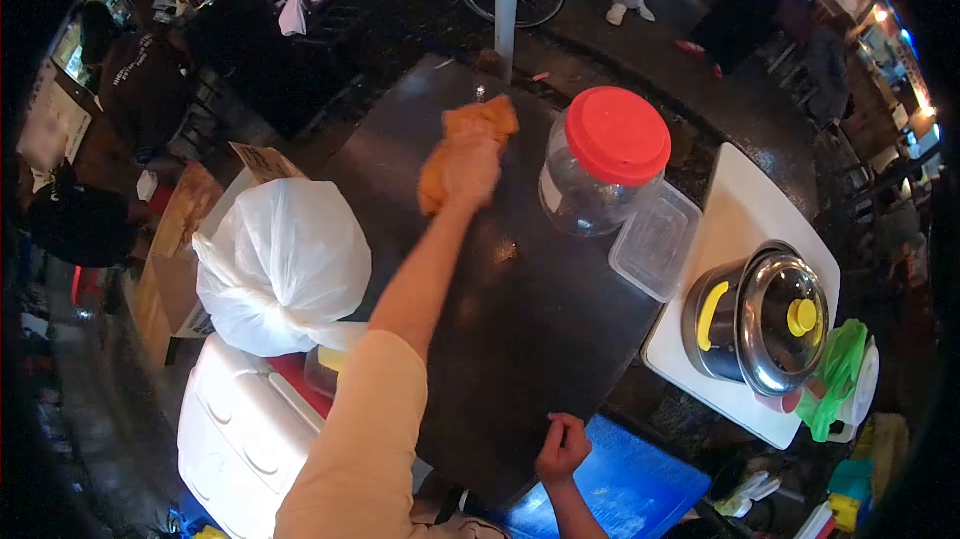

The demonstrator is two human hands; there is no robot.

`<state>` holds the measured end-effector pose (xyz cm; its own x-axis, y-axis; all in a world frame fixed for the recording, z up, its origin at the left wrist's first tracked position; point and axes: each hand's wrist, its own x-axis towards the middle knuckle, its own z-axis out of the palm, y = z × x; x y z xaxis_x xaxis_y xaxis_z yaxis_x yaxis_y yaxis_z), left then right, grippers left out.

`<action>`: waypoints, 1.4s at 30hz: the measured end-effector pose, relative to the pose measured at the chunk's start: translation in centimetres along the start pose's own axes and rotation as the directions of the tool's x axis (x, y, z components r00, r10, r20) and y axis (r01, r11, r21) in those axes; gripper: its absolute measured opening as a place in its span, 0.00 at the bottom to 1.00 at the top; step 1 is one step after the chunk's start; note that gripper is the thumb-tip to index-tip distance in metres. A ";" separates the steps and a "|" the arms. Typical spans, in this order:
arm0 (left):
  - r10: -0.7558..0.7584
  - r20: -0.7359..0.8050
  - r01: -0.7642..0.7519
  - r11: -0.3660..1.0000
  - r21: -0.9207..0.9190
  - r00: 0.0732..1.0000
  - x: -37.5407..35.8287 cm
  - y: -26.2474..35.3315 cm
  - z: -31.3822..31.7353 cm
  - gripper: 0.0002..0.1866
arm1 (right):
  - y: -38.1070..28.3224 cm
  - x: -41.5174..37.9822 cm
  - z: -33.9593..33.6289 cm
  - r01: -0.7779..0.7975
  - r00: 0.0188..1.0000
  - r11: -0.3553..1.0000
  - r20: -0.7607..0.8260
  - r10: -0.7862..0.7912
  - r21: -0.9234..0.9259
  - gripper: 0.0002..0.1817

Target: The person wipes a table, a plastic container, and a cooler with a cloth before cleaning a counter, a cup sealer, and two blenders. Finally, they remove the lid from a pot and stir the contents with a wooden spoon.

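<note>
An orange cloth [432, 179] lies bunched on the dark table top [500, 339] toward its far end. My left hand [472, 169] presses down on the cloth, the arm stretched out across the table. Its fingers are partly hidden by the cloth and blur. Close to the table's near right edge, my right hand [565, 449] is curled into a fist, and nothing shows in it. Right of the cloth stands a clear plastic jar [590, 201] with a red lid [618, 134]. A clear plastic container [657, 241] sits beside the jar at the table's right edge.
Left of the table are a tied white plastic bag [285, 259] and a white cooler box [235, 429]. A lidded pot [735, 324] stands on a white board [735, 209] at right. A blue lid [630, 479] is below my right hand. A pole [508, 9] rises beyond.
</note>
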<state>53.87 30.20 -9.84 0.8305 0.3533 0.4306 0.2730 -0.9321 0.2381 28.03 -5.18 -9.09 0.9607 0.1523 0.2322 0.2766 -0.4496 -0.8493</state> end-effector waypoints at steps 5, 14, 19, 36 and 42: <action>0.181 0.072 -0.179 0.983 -0.033 0.981 -3.6 2.1 -0.5 0.19 | -0.5 -0.2 -0.5 -0.027 0.999 1.000 0.041 0.027 -0.016 0.06; -0.390 -0.336 0.486 0.828 0.280 0.857 5.3 -15.6 5.8 0.22 | 1.9 -1.9 -0.6 -0.192 0.981 0.981 0.018 0.192 0.009 0.04; -0.283 0.448 0.324 0.946 -0.015 0.848 10.4 -3.9 0.9 0.22 | 0.3 -0.4 -0.6 -0.137 0.990 0.990 0.028 0.138 -0.038 0.05; 0.154 0.141 -0.121 0.968 -0.220 0.978 -9.0 4.5 -2.5 0.19 | -14.4 30.4 2.3 0.198 0.969 0.752 0.008 -0.248 -0.628 0.49; -0.184 0.205 0.185 0.983 0.015 0.961 -14.2 8.7 -6.8 0.25 | -14.4 36.7 6.4 0.346 0.937 0.794 0.230 -0.264 -0.500 0.48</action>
<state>41.14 17.60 -7.96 0.8477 0.4946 0.1916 0.4291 -0.8519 0.3003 59.15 12.57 8.64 0.8213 0.4634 0.3329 0.5645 -0.7445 -0.3563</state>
